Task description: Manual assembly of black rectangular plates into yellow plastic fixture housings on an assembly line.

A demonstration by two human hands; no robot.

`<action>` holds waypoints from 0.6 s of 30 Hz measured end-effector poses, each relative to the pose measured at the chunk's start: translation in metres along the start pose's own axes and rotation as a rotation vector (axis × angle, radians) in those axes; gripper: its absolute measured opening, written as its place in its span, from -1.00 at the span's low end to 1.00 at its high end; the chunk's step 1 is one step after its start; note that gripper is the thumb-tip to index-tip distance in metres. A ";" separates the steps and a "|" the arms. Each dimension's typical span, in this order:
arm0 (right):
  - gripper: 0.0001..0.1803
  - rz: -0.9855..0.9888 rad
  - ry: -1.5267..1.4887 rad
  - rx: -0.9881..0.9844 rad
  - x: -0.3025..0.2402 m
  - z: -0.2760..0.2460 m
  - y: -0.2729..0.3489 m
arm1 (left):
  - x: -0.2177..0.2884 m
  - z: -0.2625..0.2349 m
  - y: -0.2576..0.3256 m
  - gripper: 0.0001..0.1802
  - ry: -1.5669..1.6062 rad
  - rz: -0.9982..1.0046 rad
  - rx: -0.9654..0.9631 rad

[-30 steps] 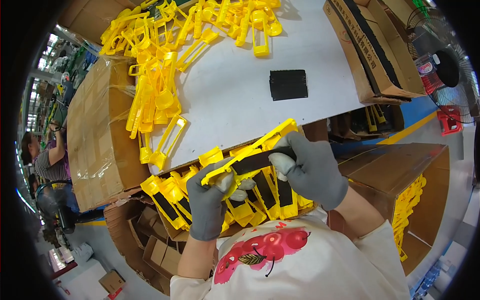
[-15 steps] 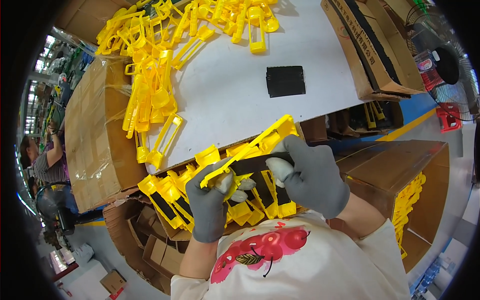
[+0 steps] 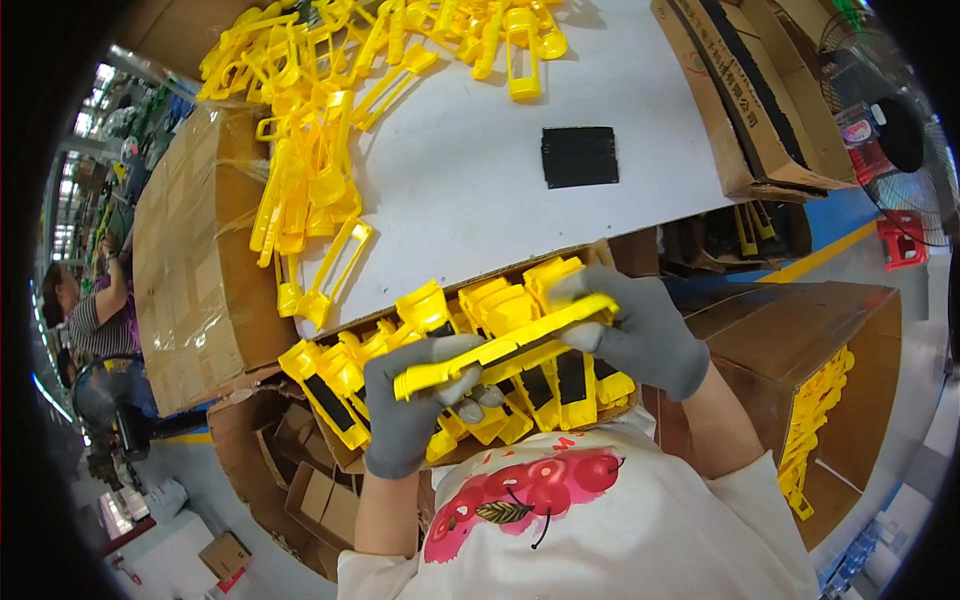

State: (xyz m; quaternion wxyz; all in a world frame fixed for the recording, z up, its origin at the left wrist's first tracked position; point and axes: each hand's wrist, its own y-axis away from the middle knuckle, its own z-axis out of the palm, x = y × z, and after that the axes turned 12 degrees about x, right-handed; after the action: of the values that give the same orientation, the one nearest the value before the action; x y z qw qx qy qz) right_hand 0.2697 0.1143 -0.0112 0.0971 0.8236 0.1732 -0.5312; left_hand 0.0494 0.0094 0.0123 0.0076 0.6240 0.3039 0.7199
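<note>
Between my gloved hands is a long yellow plastic frame (image 3: 510, 345), tilted with its right end higher. My left hand (image 3: 400, 410), in a grey glove, is closed round its left end. Wrapped round the right end is my right hand (image 3: 650, 335), also gloved and slightly blurred. A dark strip shows along the frame's underside, partly hidden by the yellow rim and my fingers. Directly beneath, a cardboard box holds several yellow frames (image 3: 335, 410) with black strips in them, packed side by side.
On the white table (image 3: 450, 200) a heap of yellow frames (image 3: 320, 150) lies at the far left. A stack of black strips (image 3: 580, 157) lies to its right. Cardboard boxes (image 3: 205, 260) stand at both sides. A fan (image 3: 890, 135) is at far right, and another person (image 3: 100, 310) at far left.
The frame's right end has come down and the frame has turned in my hands. My right hand has moved right. The black strip, earlier visible between my hands, now shows only beneath the frame.
</note>
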 end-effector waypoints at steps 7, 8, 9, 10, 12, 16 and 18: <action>-0.77 -0.132 0.015 0.132 -0.010 0.027 0.001 | 0.036 -0.013 -0.008 -0.77 -0.124 0.030 0.025; -0.78 -0.183 0.026 0.162 -0.009 0.032 0.002 | 0.038 -0.016 -0.007 -0.79 -0.146 -0.001 0.062; -0.76 -0.213 0.023 0.181 -0.006 0.039 0.003 | 0.038 -0.025 -0.007 -0.77 -0.175 0.007 0.031; -0.74 -0.218 0.075 0.074 -0.008 0.039 0.005 | 0.039 -0.035 -0.008 -0.75 -0.204 0.014 -0.001; -0.61 -0.145 0.006 -0.140 -0.015 0.042 0.009 | 0.057 -0.057 -0.004 -0.75 -0.302 -0.067 0.012; -0.40 0.223 -0.154 -0.085 -0.019 0.019 0.003 | 0.076 -0.127 -0.011 -0.75 -0.612 -0.188 -0.006; -0.39 0.185 -0.103 -0.024 -0.006 0.014 -0.005 | 0.071 -0.119 -0.023 -0.71 -0.823 -0.237 -0.081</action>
State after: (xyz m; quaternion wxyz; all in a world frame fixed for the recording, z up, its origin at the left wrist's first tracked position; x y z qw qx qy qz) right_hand 0.2533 0.1125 -0.0115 0.1643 0.8065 0.0974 -0.5595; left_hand -0.0823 0.0047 0.0616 0.2356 0.8190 0.3166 0.4165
